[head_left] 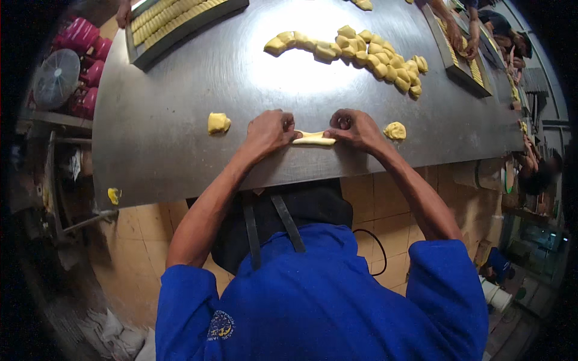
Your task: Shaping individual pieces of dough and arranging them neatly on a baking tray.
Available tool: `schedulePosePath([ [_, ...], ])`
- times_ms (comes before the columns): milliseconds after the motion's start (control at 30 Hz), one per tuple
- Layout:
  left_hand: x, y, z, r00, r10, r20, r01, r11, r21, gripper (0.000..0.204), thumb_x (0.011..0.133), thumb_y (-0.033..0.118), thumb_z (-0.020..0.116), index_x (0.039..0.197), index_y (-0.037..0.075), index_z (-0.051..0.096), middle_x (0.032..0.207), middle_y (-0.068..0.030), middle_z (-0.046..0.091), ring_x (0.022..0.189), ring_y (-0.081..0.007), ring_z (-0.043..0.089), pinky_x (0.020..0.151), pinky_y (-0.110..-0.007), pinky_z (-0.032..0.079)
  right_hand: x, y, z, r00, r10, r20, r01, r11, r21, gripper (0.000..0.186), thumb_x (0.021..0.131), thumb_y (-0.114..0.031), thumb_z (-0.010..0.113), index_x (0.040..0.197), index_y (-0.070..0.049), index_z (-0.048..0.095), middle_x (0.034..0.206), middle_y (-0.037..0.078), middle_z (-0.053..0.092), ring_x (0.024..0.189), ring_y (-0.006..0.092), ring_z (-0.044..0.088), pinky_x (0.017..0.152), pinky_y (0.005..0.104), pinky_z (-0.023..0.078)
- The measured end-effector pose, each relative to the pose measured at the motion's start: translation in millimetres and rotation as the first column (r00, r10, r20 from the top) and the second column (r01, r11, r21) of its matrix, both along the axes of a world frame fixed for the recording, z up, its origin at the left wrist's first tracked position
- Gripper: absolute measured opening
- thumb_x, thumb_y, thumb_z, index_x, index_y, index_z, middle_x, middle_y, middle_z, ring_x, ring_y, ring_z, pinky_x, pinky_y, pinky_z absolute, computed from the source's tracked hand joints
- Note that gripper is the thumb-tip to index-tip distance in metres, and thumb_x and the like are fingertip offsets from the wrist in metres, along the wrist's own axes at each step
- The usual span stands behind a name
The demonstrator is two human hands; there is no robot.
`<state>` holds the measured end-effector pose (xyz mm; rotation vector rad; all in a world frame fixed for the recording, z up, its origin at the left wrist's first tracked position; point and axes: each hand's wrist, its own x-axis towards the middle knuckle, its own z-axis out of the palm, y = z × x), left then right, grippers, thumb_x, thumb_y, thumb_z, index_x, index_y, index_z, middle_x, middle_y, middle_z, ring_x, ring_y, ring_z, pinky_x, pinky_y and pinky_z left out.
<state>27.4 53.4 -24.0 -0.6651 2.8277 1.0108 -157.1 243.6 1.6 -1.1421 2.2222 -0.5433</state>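
A strip of yellow dough (pixel 314 139) stretches between my two hands, close to the near edge of the metal table (pixel 174 114). My left hand (pixel 271 129) pinches its left end, fingers curled. At the right end, my right hand (pixel 355 128) grips it the same way, thumb toward the dough. One yellow dough piece (pixel 218 123) lies on the table to the left of my left hand. Another small dough lump (pixel 395 130) sits just beyond my right hand on the right.
Many cut dough pieces (pixel 379 57) lie in a curved cluster farther back. A metal tray (pixel 174 27) of rolled dough stands at the far left. At the far right, another person's hands (pixel 463 45) work over a second tray (pixel 456 60). A yellow scrap (pixel 114 195) marks the near left corner.
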Motion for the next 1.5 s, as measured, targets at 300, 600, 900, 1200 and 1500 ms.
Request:
schedulePosePath([
  [300,-21.4,11.3,11.1,0.984,-0.043,0.171,0.07,0.985,-0.157,0.066,0.071,0.072,0.074,0.077,0.007,0.074,0.075,-0.0148,0.071,0.077,-0.0325,0.071,0.069,-0.045,0.053,11.7,0.4,3.7,0.984,0.057,-0.166,-0.062,0.998,-0.025,0.049,0.076,-0.053,0.082,0.097,-0.01,0.073,0.091,0.009,0.072,0.084,0.0256,0.069,0.073,0.0393,0.052],
  [600,-32.2,13.4,11.6,0.978,-0.049,0.202,0.087,0.979,-0.186,0.073,0.066,0.079,0.074,0.074,0.007,0.071,0.071,-0.0095,0.069,0.067,-0.0271,0.068,0.065,-0.041,0.052,9.9,7.2,-18.2,0.942,0.04,-0.333,-0.132,0.956,-0.26,0.039,0.083,-0.048,0.076,0.088,-0.01,0.069,0.082,0.006,0.068,0.078,0.0258,0.067,0.067,0.0391,0.052],
  [900,-23.6,6.4,10.8,0.996,0.066,0.058,-0.054,0.982,-0.182,0.075,0.062,0.082,0.074,0.07,0.007,0.068,0.069,-0.0095,0.068,0.065,-0.0259,0.066,0.062,-0.042,0.051,9.1,4.9,-15.2,0.985,-0.009,-0.17,-0.042,0.955,-0.292,0.038,0.08,-0.045,0.08,0.081,-0.009,0.068,0.074,0.005,0.065,0.069,0.021,0.063,0.063,0.036,0.049],
  [1200,-27.0,1.2,3.5,0.998,0.054,0.043,-0.041,0.969,-0.244,0.074,0.062,0.08,0.076,0.066,0.007,0.066,0.065,-0.0111,0.067,0.066,-0.0268,0.068,0.063,-0.041,0.051,8.1,-3.7,-13.8,0.994,-0.044,-0.105,0.018,0.971,-0.237,0.044,0.08,-0.052,0.077,0.08,-0.009,0.067,0.073,0.006,0.066,0.068,0.026,0.065,0.062,0.04,0.05],
  [1500,-18.9,-3.6,5.2,0.995,0.082,-0.059,-0.094,0.969,-0.229,0.068,0.064,0.073,0.078,0.069,0.006,0.068,0.067,-0.0139,0.067,0.064,-0.0306,0.068,0.061,-0.042,0.051,7.9,-9.5,-16.9,0.899,0.089,-0.429,-0.186,0.964,-0.191,0.045,0.081,-0.055,0.076,0.084,-0.01,0.069,0.078,0.009,0.07,0.074,0.0283,0.069,0.065,0.0408,0.052],
])
